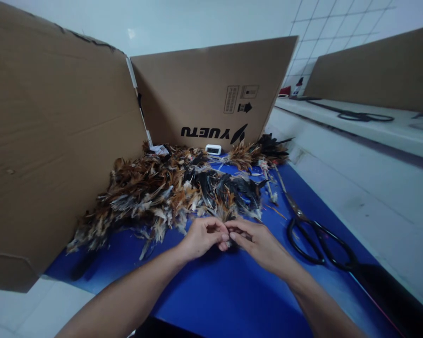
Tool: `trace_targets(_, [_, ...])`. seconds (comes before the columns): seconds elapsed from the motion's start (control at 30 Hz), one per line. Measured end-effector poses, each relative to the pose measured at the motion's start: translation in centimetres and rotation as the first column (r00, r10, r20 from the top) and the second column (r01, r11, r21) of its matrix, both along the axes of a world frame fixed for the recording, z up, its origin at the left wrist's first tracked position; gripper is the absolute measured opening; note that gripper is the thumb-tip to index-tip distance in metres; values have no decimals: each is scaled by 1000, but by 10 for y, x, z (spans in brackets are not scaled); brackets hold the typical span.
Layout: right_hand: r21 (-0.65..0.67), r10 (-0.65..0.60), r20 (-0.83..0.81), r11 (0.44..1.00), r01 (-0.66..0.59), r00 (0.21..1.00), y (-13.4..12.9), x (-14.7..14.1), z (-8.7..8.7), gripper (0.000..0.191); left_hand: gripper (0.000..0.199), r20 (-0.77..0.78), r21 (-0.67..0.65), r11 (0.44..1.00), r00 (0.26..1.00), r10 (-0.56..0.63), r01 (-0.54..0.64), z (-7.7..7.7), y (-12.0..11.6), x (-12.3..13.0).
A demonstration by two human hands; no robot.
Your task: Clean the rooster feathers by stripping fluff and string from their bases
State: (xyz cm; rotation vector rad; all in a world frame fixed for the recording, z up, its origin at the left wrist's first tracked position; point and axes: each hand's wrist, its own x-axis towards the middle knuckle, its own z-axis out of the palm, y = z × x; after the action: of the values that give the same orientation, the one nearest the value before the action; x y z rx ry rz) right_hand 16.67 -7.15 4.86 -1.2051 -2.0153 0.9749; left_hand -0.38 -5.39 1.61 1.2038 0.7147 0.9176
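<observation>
Brown, black and whitish feathers [162,188] lie in a wide heap on the blue table [232,291]. At the near edge of that heap, my left hand [207,237] and my right hand [252,237] meet fingertip to fingertip. Both have their fingers pinched together on a small tuft of dark feathers [229,217], which sticks out above the fingers and partly shows below them. The quill ends are hidden by the fingers.
Large black-handled scissors [303,230] lie at the right of the table. Cardboard panels [63,131] stand at the left and back. A small white digital device [213,149] sits behind the feathers. Another pair of scissors [364,116] rests on the ledge [402,134].
</observation>
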Motion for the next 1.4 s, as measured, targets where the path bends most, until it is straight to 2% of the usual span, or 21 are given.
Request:
trace_targets(0.3, [13,-40,51,999,39,998,-1,1,3,15,23,11,5,1000,1000,-8,8,0,0,0])
trace_targets(0.9, [24,-60,114,998,58,992,-2,-1,0,11,27,33,-16,999,999,-32,32,2,0,1])
trace_targets(1.17, [178,-43,121,984,21,992,-3,-2,-2,12,31,43,-69,997,999,-20,23,6,-2,0])
trace_targets(1.4, [401,-9,178,914,-64,984,0,-3,-11,10,29,91,-182,983,996,9,8,3,0,-1])
